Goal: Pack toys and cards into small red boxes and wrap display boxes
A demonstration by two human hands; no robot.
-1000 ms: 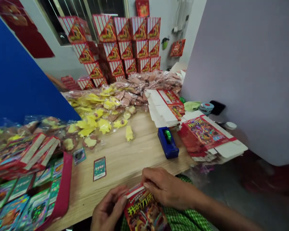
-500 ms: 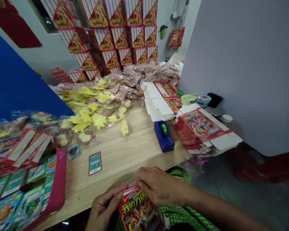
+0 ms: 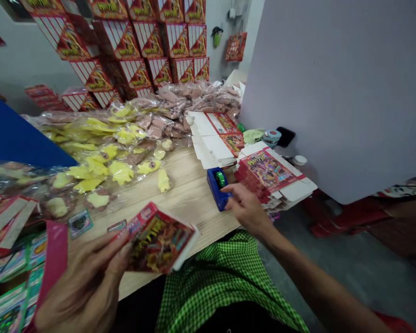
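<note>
My left hand point(image 3: 86, 277) is closed on a small red printed box point(image 3: 159, 243), its fingers on the left end. The box is tilted over the table's front edge, its white open-looking end towards the right. My right hand point(image 3: 247, 210) is at the front end of a blue tape dispenser point(image 3: 215, 185). Its index finger is stretched out over the dispenser, and the thumb sits apart below it; no strip of tape shows between them. A roll of green tape point(image 3: 220, 179) sits in the dispenser.
Flattened box blanks point(image 3: 270, 173) lie right of the dispenser, more blanks point(image 3: 211, 138) behind it. Bagged yellow toys point(image 3: 121, 172) and pink ones spread over the table. A pink tray point(image 3: 57, 249) of cards is at left. Stacked red boxes point(image 3: 145, 39) rise behind; a grey panel point(image 3: 333, 92) stands right.
My right hand has left the small box and moved right to the tape dispenser. The left hand has raised the box and tilted it, and the view has shifted right.
</note>
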